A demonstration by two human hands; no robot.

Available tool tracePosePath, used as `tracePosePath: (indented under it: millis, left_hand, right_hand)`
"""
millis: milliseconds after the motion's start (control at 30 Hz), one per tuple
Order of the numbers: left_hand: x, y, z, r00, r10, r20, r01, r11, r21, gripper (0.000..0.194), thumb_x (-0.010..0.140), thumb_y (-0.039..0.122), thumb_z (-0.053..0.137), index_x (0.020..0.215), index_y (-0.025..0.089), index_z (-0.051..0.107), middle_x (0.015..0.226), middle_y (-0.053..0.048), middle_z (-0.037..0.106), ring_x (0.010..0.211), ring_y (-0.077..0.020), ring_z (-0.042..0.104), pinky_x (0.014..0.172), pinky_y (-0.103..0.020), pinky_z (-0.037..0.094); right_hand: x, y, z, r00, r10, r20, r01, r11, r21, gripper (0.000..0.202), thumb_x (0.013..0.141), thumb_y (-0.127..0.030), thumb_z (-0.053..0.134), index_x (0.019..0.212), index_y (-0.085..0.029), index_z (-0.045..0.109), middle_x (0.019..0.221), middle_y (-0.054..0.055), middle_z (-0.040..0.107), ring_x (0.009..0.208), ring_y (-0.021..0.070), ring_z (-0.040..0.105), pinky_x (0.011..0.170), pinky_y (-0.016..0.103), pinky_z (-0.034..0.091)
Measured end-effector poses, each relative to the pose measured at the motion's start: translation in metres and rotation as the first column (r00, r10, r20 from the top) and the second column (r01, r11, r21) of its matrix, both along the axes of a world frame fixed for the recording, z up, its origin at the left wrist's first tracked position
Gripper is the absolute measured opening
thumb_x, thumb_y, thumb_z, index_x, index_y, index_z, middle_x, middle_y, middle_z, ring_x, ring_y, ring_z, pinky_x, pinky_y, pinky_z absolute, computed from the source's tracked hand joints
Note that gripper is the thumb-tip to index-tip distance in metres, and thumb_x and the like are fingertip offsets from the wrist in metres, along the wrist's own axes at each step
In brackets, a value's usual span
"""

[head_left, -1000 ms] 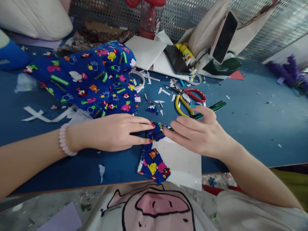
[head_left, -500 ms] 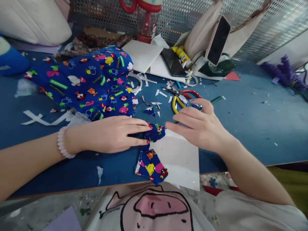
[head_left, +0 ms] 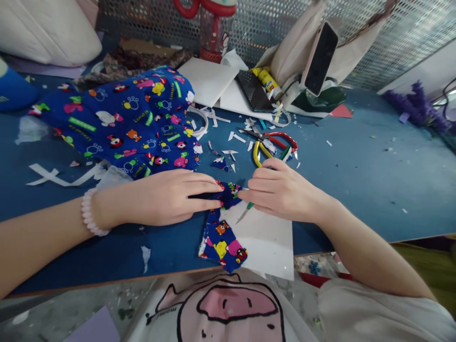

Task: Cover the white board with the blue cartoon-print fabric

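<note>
My left hand (head_left: 160, 197) lies palm down with its fingers apart, their red-nailed tips on the blue patterned fabric piece (head_left: 221, 237). That piece covers the left part of a white card (head_left: 272, 242) at the table's front edge. My right hand (head_left: 283, 192) is closed round a green-handled craft knife (head_left: 244, 212); its blade points down and left over the card. The right fingertips are beside the fabric's upper right edge. A large blue patterned cloth (head_left: 131, 126) lies behind my left hand.
Scissors with yellow and red handles (head_left: 262, 151) lie just behind my right hand. Paper scraps (head_left: 237, 137) and a tape roll (head_left: 201, 122) are farther left. At the back stand a phone (head_left: 320, 59) and a red-lidded cup (head_left: 213, 33). Purple flowers (head_left: 416, 107) lie at right.
My right hand has closed and moved slightly left. The green knife, earlier slanting out to the right behind that hand, now points its blade down over the card. My left hand has hardly moved.
</note>
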State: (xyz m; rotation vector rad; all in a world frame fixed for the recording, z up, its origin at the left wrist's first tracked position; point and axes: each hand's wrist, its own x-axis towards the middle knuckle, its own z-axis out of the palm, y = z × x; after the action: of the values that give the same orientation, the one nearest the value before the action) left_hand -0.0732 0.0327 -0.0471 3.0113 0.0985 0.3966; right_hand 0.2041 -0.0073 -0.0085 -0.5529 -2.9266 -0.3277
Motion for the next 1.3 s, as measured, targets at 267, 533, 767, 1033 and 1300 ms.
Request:
tracePosePath:
  millis: [267, 533, 767, 1033, 1300]
  left_hand:
    - [0.001, -0.001, 0.000, 1.000, 0.004, -0.009, -0.004, 1.000, 0.010, 0.038, 0.093, 0.012, 0.046, 0.126, 0.018, 0.063, 0.133, -0.015, 0.061, 0.125, -0.0265, 0.056, 0.103, -0.041, 0.051]
    - [0.001, 0.000, -0.001, 1.000, -0.007, 0.003, 0.007, 1.000, 0.013, 0.038, 0.093, 0.011, 0.044, 0.125, 0.017, 0.063, 0.133, -0.016, 0.061, 0.124, -0.0285, 0.056, 0.101, -0.043, 0.052]
    - [-0.001, 0.000, -0.003, 1.000, 0.000, -0.018, 0.000, 1.000, -0.009, 0.040, 0.093, 0.011, 0.044, 0.128, 0.018, 0.061, 0.136, -0.015, 0.058, 0.127, -0.0280, 0.054, 0.104, -0.044, 0.050]
    - [0.001, -0.001, -0.001, 1.000, -0.008, 0.009, 0.008, 1.000, -0.018, 0.036, 0.093, 0.011, 0.046, 0.124, 0.016, 0.063, 0.132, -0.017, 0.061, 0.124, -0.0294, 0.057, 0.102, -0.044, 0.051]
    - [0.002, -0.001, 0.000, 1.000, 0.000, -0.005, 0.000, 1.000, -0.001, 0.036, 0.094, 0.013, 0.044, 0.124, 0.018, 0.064, 0.131, -0.015, 0.062, 0.123, -0.0278, 0.057, 0.102, -0.042, 0.052]
  right_hand:
    - [-0.002, -0.001, 0.001, 0.999, 0.037, -0.016, -0.036, 0.997, 0.073, 0.023, 0.100, -0.013, 0.043, 0.091, -0.015, 0.065, 0.068, -0.001, 0.054, 0.071, 0.0147, 0.044, 0.071, 0.030, 0.034]
    - [-0.003, 0.000, 0.001, 0.999, 0.045, 0.002, -0.045, 0.988, 0.150, 0.026, 0.099, -0.012, 0.045, 0.081, -0.017, 0.063, 0.065, -0.001, 0.051, 0.069, 0.0138, 0.042, 0.071, 0.030, 0.037]
    - [-0.002, -0.007, 0.004, 0.998, 0.059, 0.035, -0.065, 0.976, 0.209, 0.021, 0.097, -0.011, 0.050, 0.082, -0.018, 0.063, 0.066, -0.002, 0.052, 0.069, 0.0135, 0.042, 0.071, 0.030, 0.037]
    - [-0.012, -0.010, -0.002, 0.997, 0.056, -0.049, -0.045, 0.978, 0.203, 0.026, 0.096, -0.011, 0.050, 0.075, -0.017, 0.063, 0.062, -0.002, 0.049, 0.066, 0.0141, 0.040, 0.065, 0.030, 0.036]
    - [-0.016, -0.011, -0.006, 0.998, 0.036, -0.054, -0.024, 0.980, 0.197, 0.025, 0.095, -0.011, 0.052, 0.073, -0.017, 0.062, 0.062, -0.001, 0.048, 0.067, 0.0142, 0.040, 0.066, 0.031, 0.034]
